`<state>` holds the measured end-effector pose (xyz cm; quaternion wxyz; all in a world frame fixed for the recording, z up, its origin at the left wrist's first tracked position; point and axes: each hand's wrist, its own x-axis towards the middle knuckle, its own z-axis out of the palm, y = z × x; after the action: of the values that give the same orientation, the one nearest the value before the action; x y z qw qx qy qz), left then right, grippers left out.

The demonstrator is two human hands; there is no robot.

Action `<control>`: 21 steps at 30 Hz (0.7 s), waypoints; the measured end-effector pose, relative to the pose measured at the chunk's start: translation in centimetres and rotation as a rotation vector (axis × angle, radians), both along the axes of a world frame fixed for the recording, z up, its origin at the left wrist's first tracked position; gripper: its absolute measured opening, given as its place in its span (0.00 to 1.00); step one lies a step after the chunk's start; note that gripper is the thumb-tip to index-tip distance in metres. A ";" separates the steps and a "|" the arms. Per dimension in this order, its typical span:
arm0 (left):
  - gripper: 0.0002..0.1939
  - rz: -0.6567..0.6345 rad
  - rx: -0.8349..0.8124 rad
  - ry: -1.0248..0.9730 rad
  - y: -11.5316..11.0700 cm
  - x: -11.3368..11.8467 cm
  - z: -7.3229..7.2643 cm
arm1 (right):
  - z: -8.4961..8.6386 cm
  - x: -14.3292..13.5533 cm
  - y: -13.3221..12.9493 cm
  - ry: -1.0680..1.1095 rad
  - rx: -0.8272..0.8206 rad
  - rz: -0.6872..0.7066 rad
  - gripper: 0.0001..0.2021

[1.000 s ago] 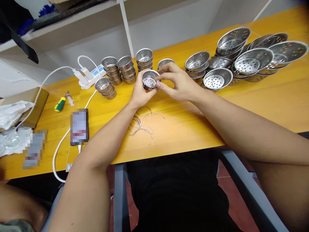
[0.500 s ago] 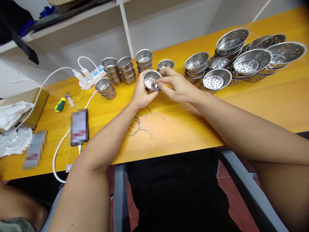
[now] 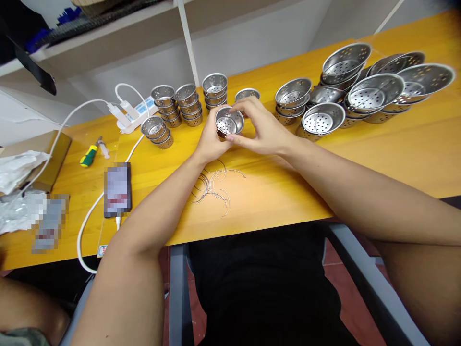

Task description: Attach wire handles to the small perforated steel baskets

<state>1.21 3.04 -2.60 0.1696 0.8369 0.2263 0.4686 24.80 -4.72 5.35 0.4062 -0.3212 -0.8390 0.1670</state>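
On the surface [image 3: 273, 192], thin curved wires [image 3: 210, 184] lie loose in a tangle, nearer than the hands. Just beyond them, above the surface, a perforated metal cup [image 3: 228, 124] is held with its mouth turned up, its axis near upright. The cup lies between both hands, each touching it. By the left hand [image 3: 210, 137] it is clasped around the left side, the grip closed on its wall. The grip of the right hand [image 3: 268, 127] is spread across the mouth, thumb at the near rim, forefinger at the far one; whether the cup is squeezed there, or a wire pinched, cannot be told. Farther off, small cups [image 3: 192, 108] are stacked to the left, large cups [image 3: 322, 120] to the right.
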 end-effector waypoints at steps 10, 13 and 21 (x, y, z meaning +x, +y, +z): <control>0.57 -0.021 -0.065 0.109 -1.2 -0.4 0.4 | 5.0 3.4 -0.7 -0.153 0.060 -0.170 0.45; 0.53 0.027 -0.074 0.105 -0.9 -0.8 0.2 | 8.8 6.6 -1.4 -0.214 0.136 -0.321 0.44; 0.46 0.044 -0.092 0.095 -0.7 -1.0 -0.4 | 12.6 11.8 -1.8 -0.251 -0.134 -0.876 0.42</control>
<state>0.19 2.35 -2.98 0.1868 0.8442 0.2737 0.4213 36.59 -6.48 17.92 0.3124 -0.6889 -0.6541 -0.0070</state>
